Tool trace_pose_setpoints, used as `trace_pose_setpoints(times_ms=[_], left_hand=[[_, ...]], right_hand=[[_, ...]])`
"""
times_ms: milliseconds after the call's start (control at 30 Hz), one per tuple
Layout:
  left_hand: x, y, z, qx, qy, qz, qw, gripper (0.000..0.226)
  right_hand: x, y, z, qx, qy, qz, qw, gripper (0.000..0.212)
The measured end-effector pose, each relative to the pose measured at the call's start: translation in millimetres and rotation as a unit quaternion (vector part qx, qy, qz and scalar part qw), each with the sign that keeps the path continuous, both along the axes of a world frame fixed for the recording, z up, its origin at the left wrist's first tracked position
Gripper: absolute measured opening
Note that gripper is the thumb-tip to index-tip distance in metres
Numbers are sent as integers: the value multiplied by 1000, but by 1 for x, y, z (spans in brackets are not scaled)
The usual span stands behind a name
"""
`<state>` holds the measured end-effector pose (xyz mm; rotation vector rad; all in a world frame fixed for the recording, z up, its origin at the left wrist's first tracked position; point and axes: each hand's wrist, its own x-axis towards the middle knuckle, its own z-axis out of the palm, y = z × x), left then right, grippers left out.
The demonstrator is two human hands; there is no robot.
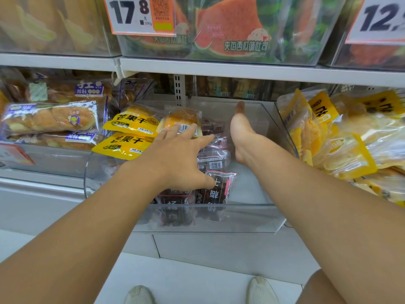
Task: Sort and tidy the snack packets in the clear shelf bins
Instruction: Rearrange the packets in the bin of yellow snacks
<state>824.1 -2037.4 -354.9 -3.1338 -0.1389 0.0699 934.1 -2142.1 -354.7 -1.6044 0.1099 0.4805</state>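
Reaching both hands into the clear plastic shelf bin [219, 218] of snack packets.
Yellow mango packets [129, 133] lie far left; the left hand [177, 159], fingers spread and released, rests on dark plum packets [215, 187]; the right hand [241, 132] stands edge-on, fingers straight, beside them.

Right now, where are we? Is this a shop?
Most likely yes, a snack aisle in a shop or supermarket. Big price cards hang on the shelf, clear bins hold wrapped snack packets, and more bagged bread sits in the next bin.
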Motion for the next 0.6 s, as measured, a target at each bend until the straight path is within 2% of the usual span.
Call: trace_pose_setpoints(times_ms=[100, 233, 300, 367, 500, 600], left_hand=[[-2, 0, 1, -7, -12, -14, 1000, 101], [-3, 0, -2, 23, -10, -21, 999, 99], [-3, -1, -3, 34, 2, -19, 999, 100], [-3, -2, -3, 40, 15, -14, 999, 100], [-3, -5, -4, 40, 12, -6, 999, 96], [-3, -8, -6, 43, -3, 1, 999, 97]], right_hand=[[-14, -13, 13, -16, -28, -16, 999, 77], [-32, -33, 3, -21, 48, 41, 998, 85], [-39, -30, -7, 36, 125, 113, 985, 95], [-38, -22, -15, 121, 158, 151, 968, 105], [-32, -16, -17, 139, 136, 158, 968, 121], [-40, -23, -9, 56, 86, 199, 975, 106]])
